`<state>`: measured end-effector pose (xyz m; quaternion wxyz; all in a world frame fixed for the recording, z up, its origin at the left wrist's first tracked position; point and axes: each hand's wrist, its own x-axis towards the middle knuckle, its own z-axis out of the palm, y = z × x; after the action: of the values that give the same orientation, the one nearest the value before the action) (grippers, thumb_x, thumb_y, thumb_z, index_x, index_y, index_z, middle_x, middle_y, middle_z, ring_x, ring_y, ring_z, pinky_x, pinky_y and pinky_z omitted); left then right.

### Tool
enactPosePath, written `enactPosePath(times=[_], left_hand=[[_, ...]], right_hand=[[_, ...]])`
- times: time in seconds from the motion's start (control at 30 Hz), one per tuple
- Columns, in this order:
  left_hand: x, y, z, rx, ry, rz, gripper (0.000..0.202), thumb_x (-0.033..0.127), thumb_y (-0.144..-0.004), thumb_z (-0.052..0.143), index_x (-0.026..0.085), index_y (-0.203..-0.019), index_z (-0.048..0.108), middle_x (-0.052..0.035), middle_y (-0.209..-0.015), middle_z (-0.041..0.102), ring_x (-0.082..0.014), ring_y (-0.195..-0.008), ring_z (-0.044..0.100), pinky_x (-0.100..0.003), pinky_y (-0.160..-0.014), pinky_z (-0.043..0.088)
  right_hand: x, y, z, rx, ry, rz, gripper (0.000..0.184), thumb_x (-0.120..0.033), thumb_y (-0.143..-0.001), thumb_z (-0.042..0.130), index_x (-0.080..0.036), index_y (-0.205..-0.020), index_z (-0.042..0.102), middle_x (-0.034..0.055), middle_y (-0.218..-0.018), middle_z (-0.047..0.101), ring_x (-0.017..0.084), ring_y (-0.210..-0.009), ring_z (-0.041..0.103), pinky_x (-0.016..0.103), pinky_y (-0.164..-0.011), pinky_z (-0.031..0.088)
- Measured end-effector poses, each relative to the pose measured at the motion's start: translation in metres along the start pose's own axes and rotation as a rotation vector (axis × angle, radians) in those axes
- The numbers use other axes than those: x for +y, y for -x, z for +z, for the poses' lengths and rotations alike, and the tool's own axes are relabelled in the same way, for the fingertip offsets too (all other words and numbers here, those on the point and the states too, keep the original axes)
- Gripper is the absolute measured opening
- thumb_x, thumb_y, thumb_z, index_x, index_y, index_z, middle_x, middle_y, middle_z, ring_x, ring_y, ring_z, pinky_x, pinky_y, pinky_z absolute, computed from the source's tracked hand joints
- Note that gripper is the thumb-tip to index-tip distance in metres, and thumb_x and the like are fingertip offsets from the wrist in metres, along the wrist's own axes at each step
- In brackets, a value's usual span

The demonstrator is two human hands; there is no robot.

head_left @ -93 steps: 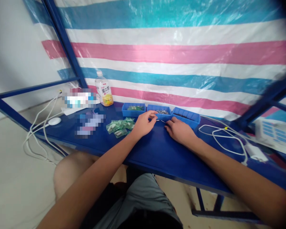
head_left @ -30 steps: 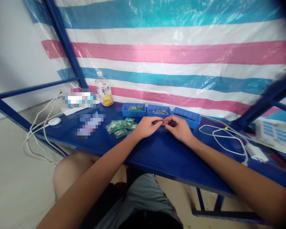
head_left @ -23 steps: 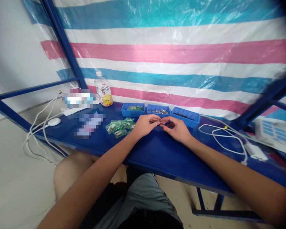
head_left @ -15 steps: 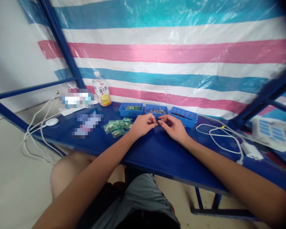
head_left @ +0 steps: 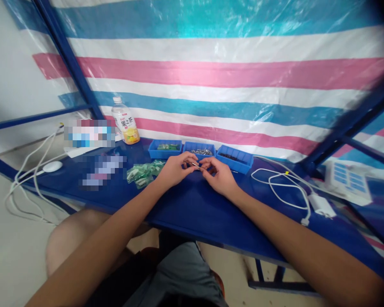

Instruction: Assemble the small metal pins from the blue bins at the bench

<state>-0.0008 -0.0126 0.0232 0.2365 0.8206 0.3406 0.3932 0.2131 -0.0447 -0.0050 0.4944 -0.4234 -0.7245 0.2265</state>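
My left hand (head_left: pixel 174 169) and my right hand (head_left: pixel 218 175) meet fingertip to fingertip over the blue table (head_left: pixel 205 209). Both pinch a small thin metal part (head_left: pixel 196 164) between them. Just behind the hands stand three small blue bins: the left bin (head_left: pixel 165 149) with green pieces, the middle bin (head_left: pixel 199 150) with metal pins, and the right bin (head_left: pixel 234 156) with dark pieces. A pile of small green packets (head_left: pixel 142 173) lies left of my left hand.
A drink bottle (head_left: pixel 125 125) stands at the back left. White cables (head_left: pixel 32 179) and a white puck (head_left: pixel 52 166) lie at the left end. A white charger with cable (head_left: pixel 294 192) and a white-blue power strip (head_left: pixel 348 181) lie right. A striped tarp (head_left: pixel 217 72) hangs behind.
My left hand came back from the middle bin and both hands joined at the fingertips on a small metal part. The view has since swung to the right.
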Motion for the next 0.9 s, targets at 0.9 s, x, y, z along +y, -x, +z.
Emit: enactPosePath(times=[0.9], left_hand=[[0.015, 0.014, 0.004, -0.062, -0.087, 0.111, 0.036, 0.028, -0.11, 0.049, 0.022, -0.137, 0.072, -0.0056, -0.134, 0.077, -0.0243, -0.119, 0.076, -0.036, -0.106, 0.057]], right_hand=[[-0.016, 0.009, -0.015, 0.035, 0.309, -0.206, 0.006, -0.028, -0.102, 0.07, -0.027, -0.107, 0.071, 0.006, -0.105, 0.077, 0.022, -0.088, 0.074, 0.037, -0.076, 0.062]])
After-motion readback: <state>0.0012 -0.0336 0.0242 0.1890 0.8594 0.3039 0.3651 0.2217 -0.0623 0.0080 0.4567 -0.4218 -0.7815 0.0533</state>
